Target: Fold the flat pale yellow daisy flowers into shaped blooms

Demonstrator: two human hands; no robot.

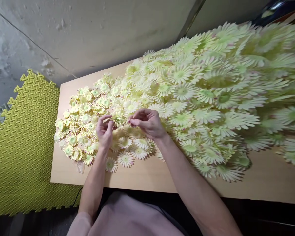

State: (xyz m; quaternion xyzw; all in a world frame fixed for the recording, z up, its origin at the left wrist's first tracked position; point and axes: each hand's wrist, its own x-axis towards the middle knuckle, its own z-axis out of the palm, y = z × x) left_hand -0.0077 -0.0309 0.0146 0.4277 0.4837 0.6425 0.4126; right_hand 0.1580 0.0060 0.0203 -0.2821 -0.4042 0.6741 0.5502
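Observation:
Between my two hands is a pale yellow-green artificial flower head, held up over the heap. My left hand is closed in a pinch at this flower's left edge. On the flower's right side my right hand has thumb and forefinger pressed together; whatever is in that pinch is too small to make out. Small flower heads lie piled by my left hand. Larger daisy-like petal pieces with green centres spread beyond my right hand. A few loose ones lie just below my wrists.
The flowers rest on a light wooden tabletop, which runs along a stained grey wall. Yellow interlocking foam mats stand at the left end. A scrap of clear plastic sits near the left front edge. Dark items are at the far right.

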